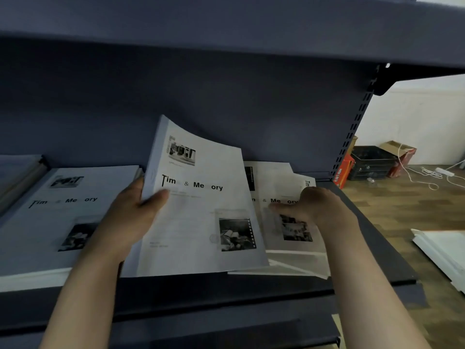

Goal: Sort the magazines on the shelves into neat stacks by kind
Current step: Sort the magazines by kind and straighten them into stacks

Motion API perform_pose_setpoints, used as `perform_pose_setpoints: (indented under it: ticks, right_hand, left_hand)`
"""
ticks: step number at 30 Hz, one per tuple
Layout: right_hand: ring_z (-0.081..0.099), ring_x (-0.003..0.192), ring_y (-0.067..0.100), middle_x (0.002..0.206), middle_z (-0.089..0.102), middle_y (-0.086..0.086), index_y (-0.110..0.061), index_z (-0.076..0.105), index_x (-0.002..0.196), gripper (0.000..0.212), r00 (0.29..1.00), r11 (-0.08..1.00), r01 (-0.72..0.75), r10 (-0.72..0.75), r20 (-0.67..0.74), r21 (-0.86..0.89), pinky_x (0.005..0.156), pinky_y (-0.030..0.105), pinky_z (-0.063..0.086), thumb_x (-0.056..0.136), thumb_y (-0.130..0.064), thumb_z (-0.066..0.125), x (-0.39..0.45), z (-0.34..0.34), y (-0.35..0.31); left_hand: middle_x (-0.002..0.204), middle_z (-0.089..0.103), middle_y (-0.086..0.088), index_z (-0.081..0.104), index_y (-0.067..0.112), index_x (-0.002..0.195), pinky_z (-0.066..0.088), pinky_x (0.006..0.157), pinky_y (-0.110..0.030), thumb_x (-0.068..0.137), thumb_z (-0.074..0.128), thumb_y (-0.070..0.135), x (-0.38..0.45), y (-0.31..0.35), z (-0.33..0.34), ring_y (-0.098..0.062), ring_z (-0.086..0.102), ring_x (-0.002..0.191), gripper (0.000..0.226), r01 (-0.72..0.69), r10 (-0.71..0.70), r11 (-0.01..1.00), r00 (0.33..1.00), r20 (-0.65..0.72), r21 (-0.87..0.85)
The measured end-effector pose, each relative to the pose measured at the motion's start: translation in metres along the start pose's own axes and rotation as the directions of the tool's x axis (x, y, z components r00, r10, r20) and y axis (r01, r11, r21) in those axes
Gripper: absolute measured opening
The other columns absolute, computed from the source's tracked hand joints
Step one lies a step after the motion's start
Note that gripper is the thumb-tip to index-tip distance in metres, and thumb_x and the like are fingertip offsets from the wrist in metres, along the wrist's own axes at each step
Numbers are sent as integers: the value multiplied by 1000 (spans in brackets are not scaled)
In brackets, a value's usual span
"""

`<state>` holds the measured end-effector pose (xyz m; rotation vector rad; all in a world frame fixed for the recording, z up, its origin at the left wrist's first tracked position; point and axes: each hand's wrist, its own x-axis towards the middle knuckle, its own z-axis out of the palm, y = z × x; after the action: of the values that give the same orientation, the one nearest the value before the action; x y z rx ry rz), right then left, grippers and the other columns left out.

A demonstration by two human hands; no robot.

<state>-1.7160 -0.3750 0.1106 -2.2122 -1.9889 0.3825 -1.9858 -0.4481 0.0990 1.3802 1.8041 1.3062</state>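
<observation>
A white magazine (201,202) with "Time & Memory" on its cover is lifted at an angle above the dark shelf (226,293). My left hand (128,215) grips its left edge, thumb on the cover. At the left lies a flat stack of the same magazine (57,215). Right of the lifted copy is a loose pile of the same title (284,222), its copies askew. My right hand (319,207) rests on that pile, thumb pointing left; its fingers are hidden behind the hand.
A shelf board (226,26) hangs close overhead. More magazines (17,172) lie at the far left. Past the slotted upright (352,132) are a black crate (372,162), cardboard boxes, white cables on the wooden floor and white boards (442,250).
</observation>
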Motion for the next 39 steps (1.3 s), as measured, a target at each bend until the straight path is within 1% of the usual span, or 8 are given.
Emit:
perform_pose_setpoints:
  ticks: [5, 10, 13, 19, 27, 29, 32, 39]
  right_hand:
    - [54, 96, 26, 90, 49, 5, -7, 48, 78, 56, 992, 1000, 4, -2, -129, 10, 69, 30, 40, 73, -59, 68, -10, -2, -10]
    - [62, 88, 27, 88, 63, 5, -14, 60, 82, 26, 987, 986, 58, -33, -156, 155, 79, 34, 51, 74, -38, 67, -8, -7, -11]
    - [61, 81, 26, 77, 60, 3, -13, 59, 87, 10, 985, 962, 117, -81, -154, 245, 57, 23, 41, 83, -20, 52, -10, -14, -16]
    - [57, 94, 29, 108, 62, 8, -21, 49, 130, 41, 949, 893, 282, -205, -241, 350, 65, 27, 38, 89, -18, 45, -27, -26, -44]
    - [56, 94, 32, 95, 61, 6, -20, 58, 106, 20, 878, 812, 464, -371, -302, 353, 71, 30, 38, 91, -23, 45, -56, -13, -98]
    - [54, 84, 31, 80, 54, 4, -20, 55, 86, 11, 867, 802, 487, -396, -302, 346, 65, 29, 36, 90, -19, 45, -59, -4, -111]
    - [46, 71, 28, 64, 41, -2, -27, 35, 65, 29, 855, 799, 504, -408, -320, 327, 52, 28, 31, 90, -17, 46, -59, 5, -128]
    - [47, 75, 24, 81, 53, -2, -24, 56, 94, 10, 840, 813, 496, -359, -407, 304, 62, 30, 35, 93, -20, 47, -64, 7, -156]
  left_hand:
    - [107, 66, 4, 59, 26, 115, 44, 86, -31, 91, 56, 26, -4, -7, 4, -18, 61, 99, 23, 46, -45, 998, 999, 11, -32]
    - [107, 65, 5, 59, 28, 113, 42, 86, -30, 91, 57, 26, -9, -3, 7, -17, 60, 101, 22, 48, -48, 997, 999, 4, -66]
    - [106, 65, 8, 58, 24, 120, 41, 86, -28, 91, 57, 28, -12, -3, 4, -13, 60, 99, 29, 73, -74, 992, 997, -5, -105]
    - [85, 56, 23, 54, 37, 97, 34, 66, -12, 92, 56, 25, -16, -4, -13, 9, 47, 76, 13, 121, -121, 970, 993, 12, -210]
    - [89, 63, 15, 61, 30, 94, 40, 76, -18, 89, 58, 31, -5, -28, -77, 2, 54, 83, 6, 151, -164, 975, 984, -69, -164]
    - [97, 69, 9, 64, 26, 105, 46, 80, -26, 84, 62, 45, 1, -45, -103, -4, 61, 89, 28, 180, -186, 981, 980, -75, -74]
    - [105, 71, 9, 61, 34, 115, 51, 83, -34, 72, 65, 65, 9, -79, -140, -12, 66, 98, 53, 245, -246, 969, 964, -104, -28]
    - [104, 70, -1, 61, 24, 118, 49, 90, -43, 82, 66, 43, 14, -84, -169, -24, 64, 102, 41, 304, -311, 950, 943, -120, -73]
